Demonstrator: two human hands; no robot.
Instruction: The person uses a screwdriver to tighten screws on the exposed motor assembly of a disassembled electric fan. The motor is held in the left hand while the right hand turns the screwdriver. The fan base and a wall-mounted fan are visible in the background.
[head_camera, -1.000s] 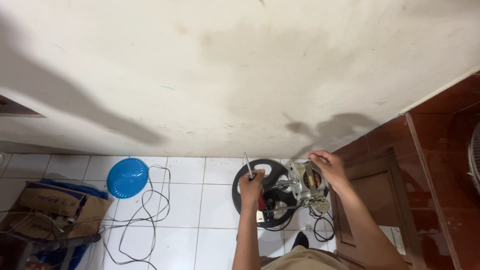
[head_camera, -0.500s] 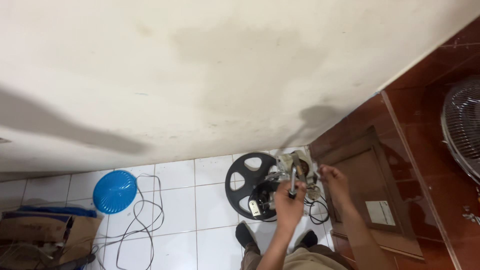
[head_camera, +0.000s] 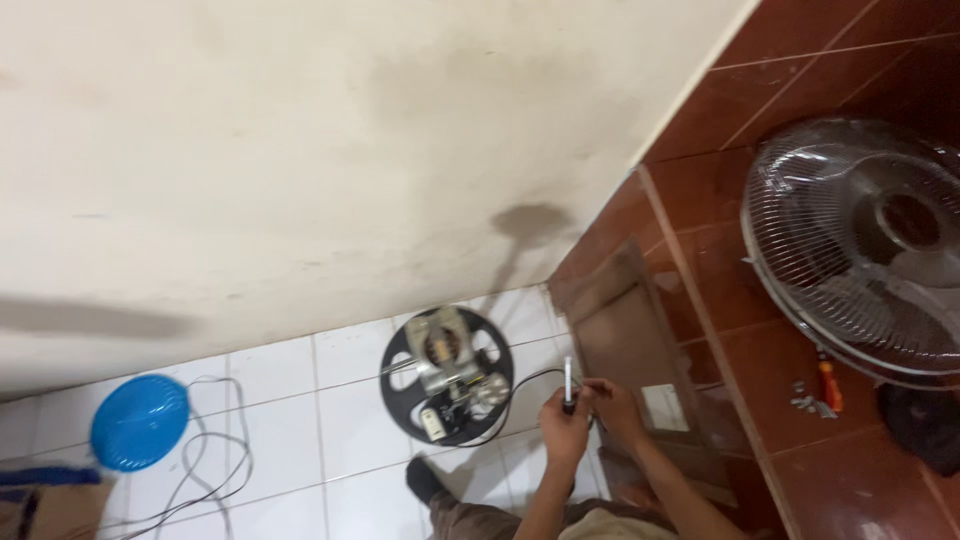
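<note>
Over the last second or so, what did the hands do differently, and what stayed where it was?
Both hands came off the fan motor assembly, which now lies alone on the white tiles. The left hand kept its grip on the screwdriver, and the right hand moved up beside it, to the right of the motor. The view also swung right, showing a caged fan. The blue dish and loose cable stayed put.

Bare white tiles (head_camera: 320, 420) lie open at lower centre. The fan motor assembly (head_camera: 446, 375) blocks centre; a fan cage (head_camera: 850, 250) crowds the right.
</note>
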